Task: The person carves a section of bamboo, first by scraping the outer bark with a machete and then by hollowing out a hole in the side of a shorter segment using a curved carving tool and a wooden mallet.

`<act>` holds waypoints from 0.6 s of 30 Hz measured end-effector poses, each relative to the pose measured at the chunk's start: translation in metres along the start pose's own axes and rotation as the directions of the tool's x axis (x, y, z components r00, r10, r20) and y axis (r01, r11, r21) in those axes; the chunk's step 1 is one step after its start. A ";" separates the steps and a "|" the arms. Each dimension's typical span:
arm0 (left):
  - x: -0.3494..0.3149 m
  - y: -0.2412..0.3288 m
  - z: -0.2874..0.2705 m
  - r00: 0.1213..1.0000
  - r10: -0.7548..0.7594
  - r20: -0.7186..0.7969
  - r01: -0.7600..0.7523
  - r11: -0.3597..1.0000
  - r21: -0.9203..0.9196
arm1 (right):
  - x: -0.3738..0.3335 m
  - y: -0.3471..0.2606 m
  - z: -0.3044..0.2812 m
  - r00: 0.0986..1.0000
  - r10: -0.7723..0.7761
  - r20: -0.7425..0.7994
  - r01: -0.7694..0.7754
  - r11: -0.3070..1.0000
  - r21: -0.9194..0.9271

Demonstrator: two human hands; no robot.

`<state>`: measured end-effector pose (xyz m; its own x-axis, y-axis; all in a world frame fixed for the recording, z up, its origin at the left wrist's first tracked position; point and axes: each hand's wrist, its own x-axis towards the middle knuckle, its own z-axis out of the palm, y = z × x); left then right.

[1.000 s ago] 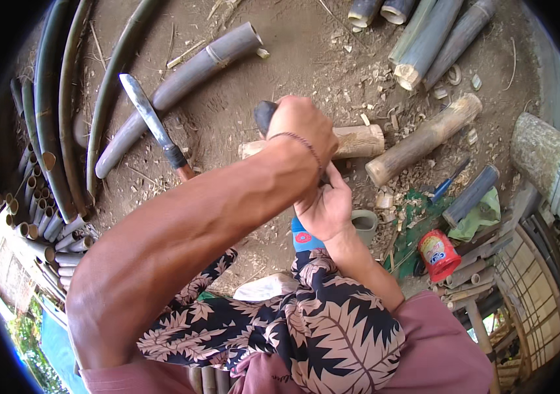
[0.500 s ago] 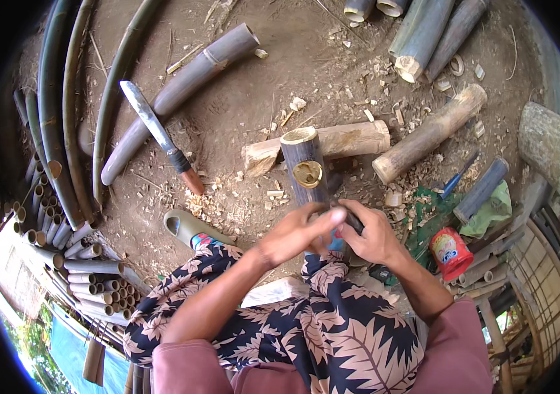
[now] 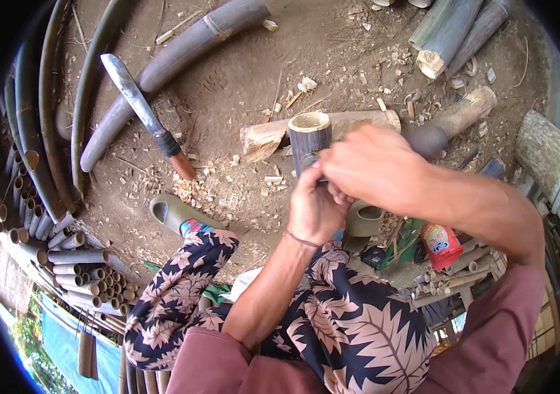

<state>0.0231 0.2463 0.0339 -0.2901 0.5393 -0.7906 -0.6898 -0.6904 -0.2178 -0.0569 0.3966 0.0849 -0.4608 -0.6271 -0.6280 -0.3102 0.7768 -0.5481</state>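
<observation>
Nearest, leaf-patterned trousers (image 3: pixel 385 328) cover the person's bent legs, and both forearms reach forward over them. The left hand (image 3: pixel 319 210) is partly curled, thumb up, below the visible part of an upright dark tube (image 3: pixel 307 134); whether it grips anything cannot be told. The right hand (image 3: pixel 372 161) is closed in a fist round a tool, whose dark rounded knob (image 3: pixel 426 141) shows past the fist's outer side; the working end is hidden. The tube stands just in front of the hands, its pale cut rim facing up, with a pale log (image 3: pixel 263 141) lying behind it.

To either side are the left shoe (image 3: pixel 172 211) and right shoe (image 3: pixel 364 223); a red packet (image 3: pixel 443 248) lies further right. A bamboo stack (image 3: pixel 83 269) fills the left side. Beyond, a knife (image 3: pixel 135 98) lies across a dark pole (image 3: pixel 188 49), its brown handle near wood chips (image 3: pixel 191 190). Farthest, at upper right, lie more bamboo lengths (image 3: pixel 449 39).
</observation>
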 end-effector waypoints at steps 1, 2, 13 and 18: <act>0.000 0.001 0.000 0.999 0.001 0.046 0.005 0.991 -0.131 | 0.016 -0.004 -0.015 0.991 -0.066 0.120 0.082 0.988 -0.131; -0.004 0.002 0.054 0.937 0.037 -0.349 -0.067 0.995 -0.074 | 0.031 -0.010 -0.032 0.967 -0.002 0.253 0.056 0.977 -0.204; 0.005 0.009 0.030 0.971 0.091 -0.221 0.108 0.658 0.746 | -0.040 -0.007 0.032 0.931 0.363 -0.043 -0.320 0.865 0.387; -0.003 0.004 0.008 0.997 0.082 -0.014 -0.081 0.995 0.062 | 0.008 -0.006 -0.021 0.999 -0.043 0.008 0.043 0.999 -0.010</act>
<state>0.0157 0.2452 0.0402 -0.3359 0.4740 -0.8139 -0.7038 -0.7006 -0.1176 -0.0764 0.3879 0.0949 -0.4402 -0.6605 -0.6083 -0.3381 0.7495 -0.5692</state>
